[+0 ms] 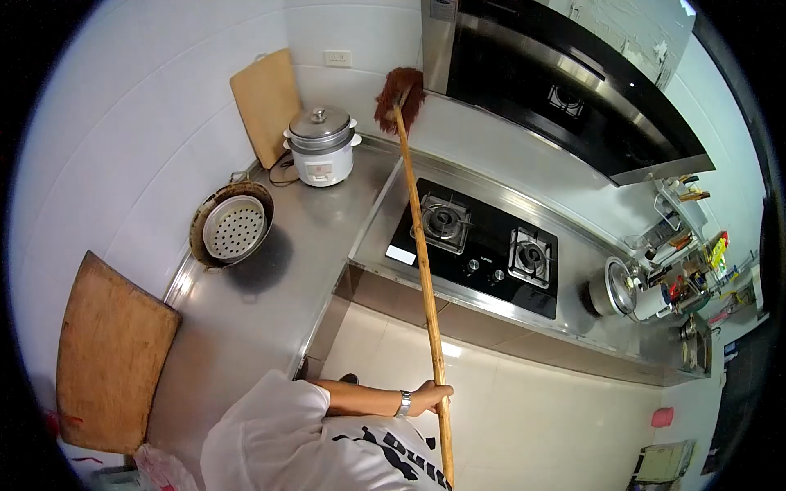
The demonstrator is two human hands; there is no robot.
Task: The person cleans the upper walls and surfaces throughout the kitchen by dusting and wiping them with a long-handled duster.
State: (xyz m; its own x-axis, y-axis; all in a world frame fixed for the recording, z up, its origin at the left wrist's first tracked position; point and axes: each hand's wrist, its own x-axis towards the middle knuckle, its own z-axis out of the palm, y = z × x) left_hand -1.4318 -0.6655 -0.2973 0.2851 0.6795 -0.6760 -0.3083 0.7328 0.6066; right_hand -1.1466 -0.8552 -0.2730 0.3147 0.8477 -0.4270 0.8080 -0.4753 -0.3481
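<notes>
My left hand, with a metal watch on its wrist, is wrapped round the long wooden handle of a mop. The handle runs up and away from me, over the edge of the gas stove. At its far end, the reddish-brown mop head is up against the tiled wall, just left of the range hood. The lower end of the handle leaves the view at the bottom, and my right hand is not in sight.
On the left counter are a rice cooker, a pan with a perforated steamer plate and two wooden boards. A lidded pot and cluttered utensils stand right of the stove. Pale floor tiles lie below.
</notes>
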